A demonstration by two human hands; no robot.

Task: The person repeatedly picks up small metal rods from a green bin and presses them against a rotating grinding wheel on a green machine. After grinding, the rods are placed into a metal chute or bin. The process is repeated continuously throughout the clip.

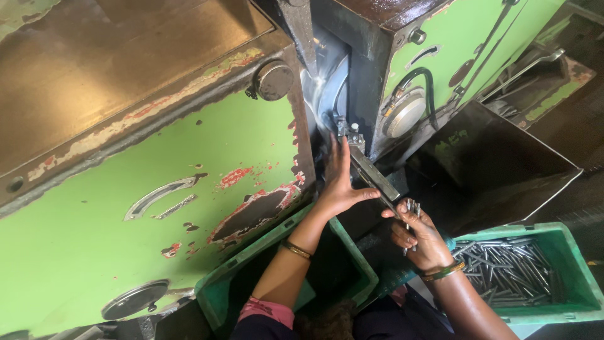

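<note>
Nearest, green plastic crate (569, 302) heaped with thin grey steel pins (503, 267). Right hand (416, 234) curled shut around a small bunch of bright metal rods (412, 211) beside dark slanted steel guide rail (377, 179). Left hand (340, 179) flat, fingers spread along the rail, gripping nothing. Beyond, chipped green grinding machine (157, 182) with spinning pale wheel (327, 88); risk of fingertips dragged into the wheel, or rods slipping loose
</note>
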